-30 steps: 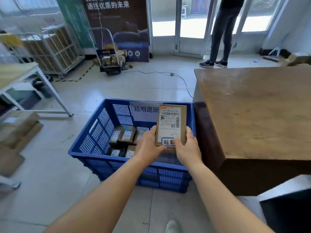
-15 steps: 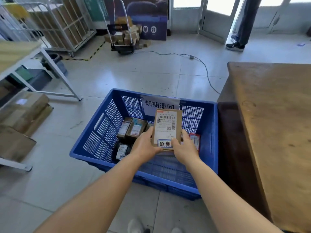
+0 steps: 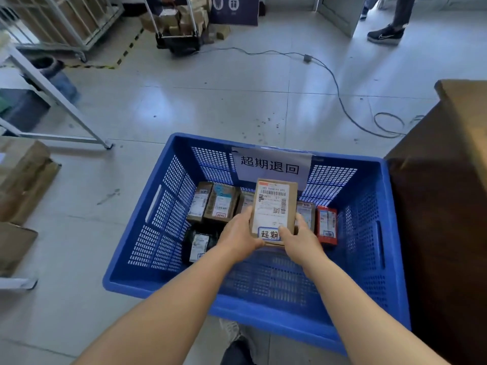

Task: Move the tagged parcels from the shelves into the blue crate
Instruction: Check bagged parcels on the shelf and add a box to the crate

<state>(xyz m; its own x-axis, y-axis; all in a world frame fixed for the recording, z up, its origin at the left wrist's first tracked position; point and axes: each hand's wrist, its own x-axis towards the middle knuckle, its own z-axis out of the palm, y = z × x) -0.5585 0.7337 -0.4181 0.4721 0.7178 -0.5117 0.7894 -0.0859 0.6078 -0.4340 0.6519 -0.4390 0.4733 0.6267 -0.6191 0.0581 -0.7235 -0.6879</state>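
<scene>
Grey floor tiles surround the blue crate; inside its rim, above the parcels already there, both hands grasp a tagged parcel, left hand and right hand at its near corners, long axis pointing away

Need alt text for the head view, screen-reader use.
Both hands, left hand and right hand, hold a labelled cardboard parcel inside a blue crate on a tiled floor; several smaller parcels lie on the crate bottom.

The tiled floor is carrying a blue crate nearby, a cable trailing farther right.
</scene>
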